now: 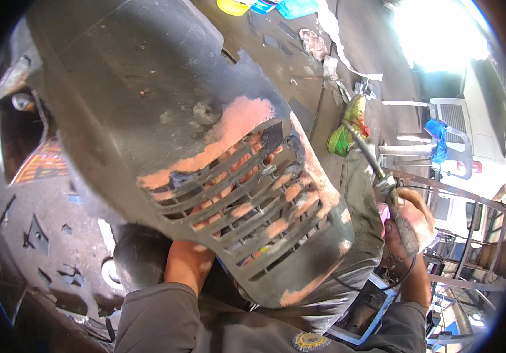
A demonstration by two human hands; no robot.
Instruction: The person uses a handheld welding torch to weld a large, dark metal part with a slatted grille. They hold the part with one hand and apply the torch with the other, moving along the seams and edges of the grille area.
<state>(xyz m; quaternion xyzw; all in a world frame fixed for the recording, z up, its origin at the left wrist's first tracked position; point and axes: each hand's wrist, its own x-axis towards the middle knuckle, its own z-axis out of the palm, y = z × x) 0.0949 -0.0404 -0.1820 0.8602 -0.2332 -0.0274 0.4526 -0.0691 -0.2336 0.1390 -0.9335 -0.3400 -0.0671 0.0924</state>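
Across my lap lies a large dark plastic vehicle panel (pixel 147 76) with a slotted grille (pixel 259 223) and pinkish filler patches (pixel 235 123) around the slots. My left hand (pixel 244 162) is behind the grille, holding the panel from underneath; its fingers show partly through the slots. A small dark square piece (pixel 272 136) sits at the grille's upper end, near those fingertips. My right hand (pixel 408 220) grips the worn handle of what looks like a soldering iron (pixel 403 229), right of the panel. Its dark barrel points up and left, apart from the panel, and a cord trails from the handle.
My shoe (pixel 350 126) rests on the floor past the panel. Scraps of dark plastic (pixel 38 235) lie at left. Colourful containers (pixel 235 6) stand at the top. A chair with a blue cloth (pixel 438 141), metal frames (pixel 464 235) and a blue-edged crate (pixel 370 306) are at right.
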